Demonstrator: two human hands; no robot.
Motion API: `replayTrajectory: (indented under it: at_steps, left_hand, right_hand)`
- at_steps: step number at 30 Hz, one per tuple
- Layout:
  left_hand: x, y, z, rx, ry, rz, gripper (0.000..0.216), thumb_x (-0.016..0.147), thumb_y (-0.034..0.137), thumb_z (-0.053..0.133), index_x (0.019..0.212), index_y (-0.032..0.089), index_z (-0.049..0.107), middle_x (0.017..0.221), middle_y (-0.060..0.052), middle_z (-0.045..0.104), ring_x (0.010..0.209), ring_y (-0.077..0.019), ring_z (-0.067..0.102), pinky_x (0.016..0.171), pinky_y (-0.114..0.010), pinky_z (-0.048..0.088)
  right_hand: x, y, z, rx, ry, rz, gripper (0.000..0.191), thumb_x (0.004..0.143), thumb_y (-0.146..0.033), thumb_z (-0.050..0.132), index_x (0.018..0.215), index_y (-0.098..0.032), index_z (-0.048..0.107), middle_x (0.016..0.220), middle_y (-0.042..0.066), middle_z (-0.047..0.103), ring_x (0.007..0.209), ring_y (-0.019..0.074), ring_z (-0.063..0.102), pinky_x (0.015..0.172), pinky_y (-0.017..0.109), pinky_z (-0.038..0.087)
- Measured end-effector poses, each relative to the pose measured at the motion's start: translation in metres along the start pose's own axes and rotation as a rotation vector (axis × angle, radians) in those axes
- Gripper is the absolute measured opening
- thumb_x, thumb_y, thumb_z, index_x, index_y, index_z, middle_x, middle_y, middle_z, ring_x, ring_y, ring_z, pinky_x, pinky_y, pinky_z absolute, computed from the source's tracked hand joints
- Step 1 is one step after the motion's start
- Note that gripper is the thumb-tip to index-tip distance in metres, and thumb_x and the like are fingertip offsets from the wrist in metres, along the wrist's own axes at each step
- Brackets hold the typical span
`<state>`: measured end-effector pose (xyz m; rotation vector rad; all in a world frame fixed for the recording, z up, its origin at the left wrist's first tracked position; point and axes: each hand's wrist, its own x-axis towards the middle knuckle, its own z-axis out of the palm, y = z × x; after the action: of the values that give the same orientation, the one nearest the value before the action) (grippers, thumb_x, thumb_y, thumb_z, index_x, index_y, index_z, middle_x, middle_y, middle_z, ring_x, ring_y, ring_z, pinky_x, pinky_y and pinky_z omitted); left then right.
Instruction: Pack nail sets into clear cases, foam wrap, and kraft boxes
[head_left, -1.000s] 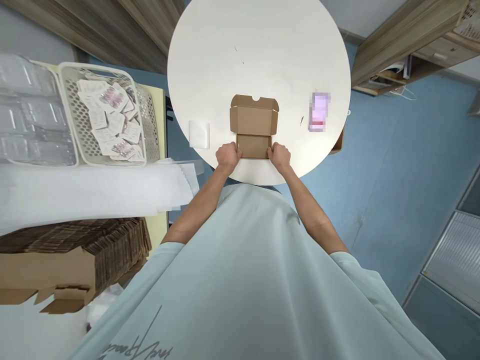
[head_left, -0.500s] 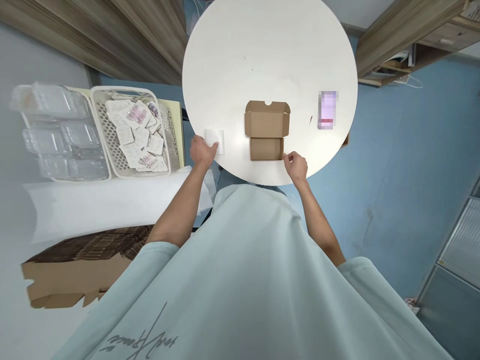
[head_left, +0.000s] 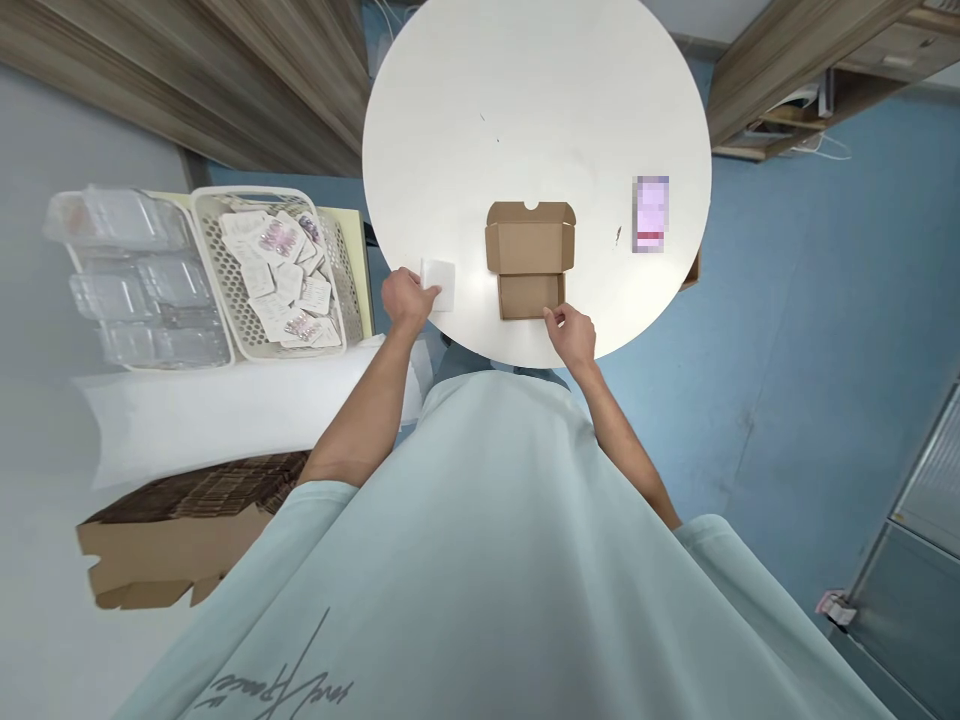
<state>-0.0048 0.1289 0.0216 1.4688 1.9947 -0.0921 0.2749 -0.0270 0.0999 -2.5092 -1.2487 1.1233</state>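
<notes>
My left hand (head_left: 406, 299) is at the table's left front edge, its thumb on a thin white square packet (head_left: 442, 284) and its other fingers curled beside the packet's left edge. In the middle stands a small brown cardboard box (head_left: 531, 293), its lid (head_left: 531, 246) folded back flat and its inside bare. At the box's front right corner, my right hand (head_left: 573, 335) has its fingers curled together. Those fingertips are by the front wall and cover part of it. Nothing shows between them.
The round white table (head_left: 540, 110) carries a blurred purple item (head_left: 650, 214) at right. Left of it stand a white basket (head_left: 266, 350) of small printed packets (head_left: 289, 283), clear plastic containers (head_left: 135, 285), white sheets (head_left: 210, 415) and stacked flat cardboard boxes (head_left: 176, 550).
My right hand has slid left along the box's front edge, from its right corner. The white packet has shifted slightly right with my left hand. The box stays put.
</notes>
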Motion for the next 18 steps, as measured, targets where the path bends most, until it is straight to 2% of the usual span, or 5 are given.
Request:
replayTrajectory:
  at_steps: [5,10,14,16,18]
  left_hand:
    - [-0.033,0.006,0.001,-0.133,0.037,0.028,0.029,0.087,0.029,0.087,0.098,0.024,0.060,0.107,-0.006,0.078,0.108,-0.0278,0.076,0.109,-0.045,0.060]
    - [-0.081,0.012,0.005,-0.357,-0.025,0.073,0.038,0.080,0.031,0.090,0.092,0.026,0.055,0.096,-0.002,0.078,0.101,-0.0248,0.077,0.099,-0.039,0.063]
    - [-0.108,0.022,0.012,-0.561,-0.166,0.146,0.044,0.079,0.039,0.094,0.093,0.025,0.054,0.099,-0.004,0.081,0.099,-0.0243,0.078,0.094,-0.039,0.065]
    - [-0.114,0.028,0.018,-0.625,-0.233,0.178,0.047,0.078,0.044,0.095,0.094,0.025,0.055,0.102,-0.005,0.082,0.100,-0.0244,0.079,0.094,-0.040,0.065]
    - [-0.115,0.034,0.027,-0.660,-0.282,0.214,0.049,0.078,0.047,0.096,0.094,0.025,0.055,0.102,-0.005,0.083,0.100,-0.0245,0.080,0.095,-0.041,0.065]
  right_hand:
    - [0.007,-0.007,0.007,0.080,-0.071,-0.117,0.031,0.119,-0.045,0.058,0.105,-0.023,0.076,0.118,0.010,0.087,0.104,0.0276,0.081,0.090,0.037,0.059]
    - [0.022,-0.011,0.015,0.296,-0.183,-0.223,0.023,0.108,-0.042,0.077,0.118,-0.022,0.079,0.130,0.011,0.087,0.113,0.0272,0.082,0.108,0.042,0.064]
    - [0.038,-0.006,0.018,0.559,-0.347,-0.260,0.061,0.088,-0.048,0.097,0.140,-0.025,0.075,0.159,0.012,0.075,0.140,0.0313,0.076,0.117,0.047,0.066]
    - [0.044,0.000,0.017,0.676,-0.440,-0.312,0.076,0.080,-0.054,0.102,0.144,-0.024,0.074,0.161,0.013,0.074,0.150,0.0340,0.071,0.122,0.050,0.064]
    - [0.048,0.007,0.015,0.768,-0.519,-0.356,0.080,0.077,-0.061,0.102,0.142,-0.023,0.075,0.151,0.013,0.080,0.146,0.0351,0.074,0.125,0.054,0.062]
